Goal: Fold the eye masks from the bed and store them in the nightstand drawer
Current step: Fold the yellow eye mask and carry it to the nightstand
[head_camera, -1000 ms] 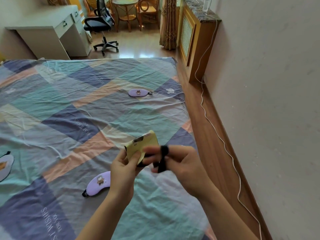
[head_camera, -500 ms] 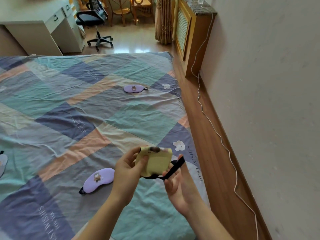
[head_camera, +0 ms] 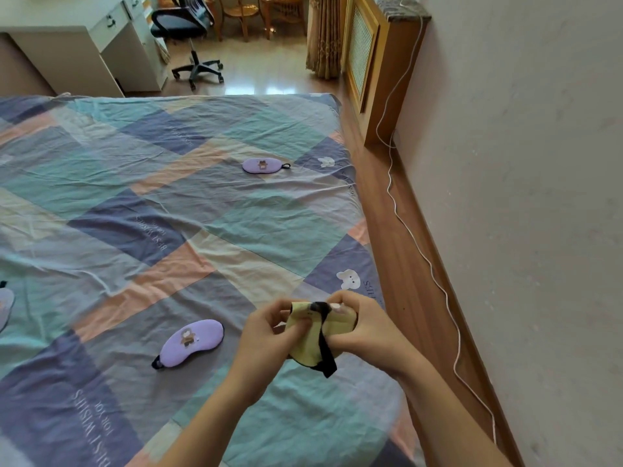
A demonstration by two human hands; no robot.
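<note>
Progress, judged early: one yellow eye mask [head_camera: 308, 342] in folding above the bed's [head_camera: 236, 230] right edge; two purple masks, one near that edge [head_camera: 191, 342] and one toward the far right corner [head_camera: 263, 165], lie unfolded, another barely shows at the left edge, and no nightstand drawer is in view. Left hand [head_camera: 266, 335] and right hand [head_camera: 364, 328] both closed on the yellow mask, its black strap [head_camera: 327, 352] across it.

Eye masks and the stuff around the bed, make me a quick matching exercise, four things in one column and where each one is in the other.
Things:
1. yellow eye mask
2. near purple eye mask
3. far purple eye mask
4. white cable

Places:
A. on the floor along the wall
B. held in both hands
C. on the bed just left of the hands
D. on the bed near its far right corner

Pairs: 1-B, 2-C, 3-D, 4-A
</note>
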